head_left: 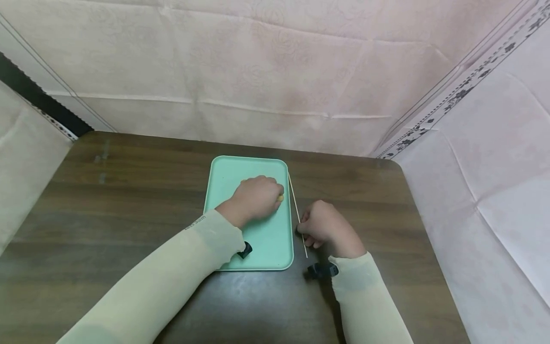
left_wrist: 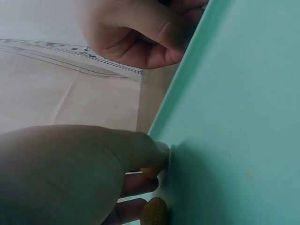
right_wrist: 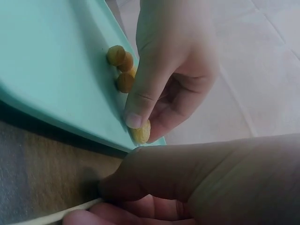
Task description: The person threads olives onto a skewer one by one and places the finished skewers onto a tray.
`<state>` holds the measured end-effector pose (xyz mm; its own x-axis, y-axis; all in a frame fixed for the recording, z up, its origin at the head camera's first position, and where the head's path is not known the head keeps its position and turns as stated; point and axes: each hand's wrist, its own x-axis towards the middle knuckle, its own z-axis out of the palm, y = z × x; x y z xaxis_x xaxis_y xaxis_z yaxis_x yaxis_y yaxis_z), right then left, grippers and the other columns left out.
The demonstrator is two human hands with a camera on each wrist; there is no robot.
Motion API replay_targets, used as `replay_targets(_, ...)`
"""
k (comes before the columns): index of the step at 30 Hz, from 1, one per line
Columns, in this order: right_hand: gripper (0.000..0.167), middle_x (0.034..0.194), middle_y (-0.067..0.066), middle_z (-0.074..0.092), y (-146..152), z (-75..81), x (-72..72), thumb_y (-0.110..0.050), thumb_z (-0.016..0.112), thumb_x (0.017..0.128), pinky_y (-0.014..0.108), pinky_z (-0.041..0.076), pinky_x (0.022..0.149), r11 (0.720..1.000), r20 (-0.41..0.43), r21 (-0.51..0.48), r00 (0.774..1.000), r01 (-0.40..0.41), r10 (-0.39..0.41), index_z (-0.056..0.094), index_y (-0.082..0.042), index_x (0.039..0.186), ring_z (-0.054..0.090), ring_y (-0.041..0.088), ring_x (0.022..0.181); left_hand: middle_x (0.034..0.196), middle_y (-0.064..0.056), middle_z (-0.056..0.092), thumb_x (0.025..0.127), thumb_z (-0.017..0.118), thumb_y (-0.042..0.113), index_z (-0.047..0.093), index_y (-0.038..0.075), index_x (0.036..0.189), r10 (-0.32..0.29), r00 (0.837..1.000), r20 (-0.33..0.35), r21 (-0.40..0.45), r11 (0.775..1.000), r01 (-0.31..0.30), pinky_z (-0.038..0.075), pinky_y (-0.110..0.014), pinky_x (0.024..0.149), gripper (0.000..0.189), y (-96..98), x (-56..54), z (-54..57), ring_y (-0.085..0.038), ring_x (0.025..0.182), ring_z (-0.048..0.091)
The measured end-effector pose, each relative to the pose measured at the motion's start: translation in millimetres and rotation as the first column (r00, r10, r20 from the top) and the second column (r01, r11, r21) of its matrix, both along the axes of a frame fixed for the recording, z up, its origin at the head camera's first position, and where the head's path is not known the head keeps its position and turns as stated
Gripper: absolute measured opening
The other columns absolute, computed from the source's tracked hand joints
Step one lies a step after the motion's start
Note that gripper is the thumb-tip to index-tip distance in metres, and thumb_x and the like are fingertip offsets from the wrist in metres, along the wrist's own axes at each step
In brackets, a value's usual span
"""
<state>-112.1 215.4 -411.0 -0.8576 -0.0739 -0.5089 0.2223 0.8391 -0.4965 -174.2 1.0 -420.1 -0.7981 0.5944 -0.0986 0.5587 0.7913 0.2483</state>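
A mint-green tray point(head_left: 268, 248) lies on the wooden table. Over its right side, my left hand point(head_left: 257, 199) pinches a small yellow, rounded piece of food point(right_wrist: 142, 133) between thumb and fingers, close to the tray's edge. Several similar yellow-brown pieces point(right_wrist: 124, 82) sit in the tray behind that hand; the head view hides most of them. Just right of the tray, my right hand point(head_left: 326, 224) holds a thin wooden skewer point(head_left: 294, 197) in its fingertips. The skewer runs lengthwise along the tray's right side, with nothing threaded on the length that shows.
The brown table point(head_left: 129, 239) extends to both sides of the tray. Pale patterned cloth point(head_left: 258, 71) hangs behind it and at the left and right. A dark wrist strap point(head_left: 320, 271) sits at the right cuff.
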Motion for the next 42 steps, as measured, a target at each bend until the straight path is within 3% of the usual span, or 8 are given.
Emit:
replay_targets(7, 0.022, 0.067, 0.01, 0.074, -3.0, -1.5, -2.1, -0.01, 0.075, 0.097, 0.033, 0.061, 0.052, 1.0, -0.022, 0.013, 1.0, -0.005, 0.005, 0.073, -0.008, 0.075, 0.072, 0.023, 0.056, 0.083, 0.001, 0.056, 0.108, 0.069, 0.02, 0.063, 0.021, 0.084, 0.031, 0.999, 0.019, 0.061, 0.998, -0.032, 0.043, -0.036, 0.065, 0.024, -5.4, -2.3, -4.5, -0.019, 0.081, 0.051)
replay_targets(11, 0.029, 0.06, 0.005, 0.068, 0.7, -3.3, -4.2, -0.017, 0.079, 0.094, 0.031, 0.051, 0.049, 0.998, -0.082, 0.056, 0.997, 0.014, -0.009, 0.07, -0.011, 0.067, 0.065, 0.02, 0.053, 0.089, 0.003, 0.064, 0.102, 0.07, 0.017, 0.071, 0.019, 0.096, 0.063, 0.995, 0.082, 0.165, 0.983, -0.076, 0.047, -0.033, 0.072, 0.007, -13.3, -0.6, -3.1, -0.016, 0.085, 0.055)
replay_targets(14, 0.032, 0.057, 0.001, 0.061, 5.9, -1.5, -5.0, -0.021, 0.081, 0.093, 0.03, 0.044, 0.049, 0.998, -0.175, 0.062, 0.985, 0.013, -0.002, 0.067, -0.014, 0.064, 0.057, 0.018, 0.053, 0.105, 0.005, 0.075, 0.1, 0.072, 0.019, 0.077, 0.02, 0.112, 0.109, 0.982, 0.152, 0.275, 0.95, -0.148, 0.058, -0.035, 0.085, 0.013, -22.5, 3.2, 0.1, -0.016, 0.095, 0.065)
replay_targets(17, 0.024, 0.063, -0.002, 0.062, 9.7, 2.0, -5.2, -0.021, 0.08, 0.091, 0.031, 0.045, 0.053, 0.999, -0.286, 0.027, 0.958, -0.023, 0.03, 0.069, -0.016, 0.07, 0.056, 0.018, 0.058, 0.118, 0.006, 0.076, 0.099, 0.075, 0.02, 0.08, 0.021, 0.118, 0.147, 0.969, 0.2, 0.38, 0.9, -0.215, 0.062, -0.038, 0.09, 0.02, -33.6, 8.2, 3.7, -0.016, 0.1, 0.069)
replay_targets(22, 0.004, 0.081, -0.003, 0.072, 6.5, 4.9, -2.2, -0.016, 0.08, 0.093, 0.034, 0.057, 0.062, 0.989, -0.411, -0.102, 0.91, -0.109, 0.058, 0.077, -0.017, 0.093, 0.064, 0.019, 0.07, 0.116, 0.005, 0.076, 0.103, 0.079, 0.023, 0.079, 0.02, 0.123, 0.199, 0.936, 0.291, 0.546, 0.768, -0.334, 0.065, -0.036, 0.086, 0.02, -52.1, 14.3, 8.6, -0.015, 0.103, 0.072)
replay_targets(30, 0.029, 0.102, -0.002, 0.083, -6.6, 0.9, 2.4, -0.012, 0.079, 0.103, 0.032, 0.068, 0.081, 0.952, -0.539, -0.168, 0.832, -0.258, 0.131, 0.081, -0.014, 0.132, 0.073, 0.011, 0.088, 0.121, -0.001, 0.078, 0.105, 0.081, 0.02, 0.077, 0.016, 0.136, 0.271, 0.884, 0.381, 0.733, 0.495, -0.467, 0.067, -0.027, 0.093, 0.031, -75.8, 17.0, 4.0, -0.017, 0.107, 0.078)
replay_targets(36, 0.027, 0.091, -0.005, 0.077, -11.9, 0.7, 2.4, -0.008, 0.069, 0.101, 0.028, 0.057, 0.065, 0.956, -0.608, -0.168, 0.789, -0.239, 0.09, 0.085, -0.012, 0.123, 0.063, 0.015, 0.075, 0.125, -0.002, 0.079, 0.104, 0.085, 0.025, 0.076, 0.016, 0.137, 0.288, 0.854, 0.432, 0.803, 0.309, -0.51, 0.065, -0.019, 0.084, 0.036, -89.5, 19.8, 5.7, -0.016, 0.109, 0.079)
replay_targets(42, 0.024, 0.089, -0.004, 0.075, -17.6, 10.8, 4.8, -0.009, 0.068, 0.101, 0.028, 0.055, 0.062, 0.956, -0.669, -0.201, 0.743, -0.214, 0.026, 0.085, -0.015, 0.116, 0.061, 0.017, 0.074, 0.127, -0.003, 0.08, 0.102, 0.089, 0.029, 0.076, 0.016, 0.135, 0.3, 0.829, 0.473, 0.82, 0.193, -0.538, 0.066, -0.019, 0.087, 0.037, -95.5, 20.8, 9.9, -0.013, 0.11, 0.08)
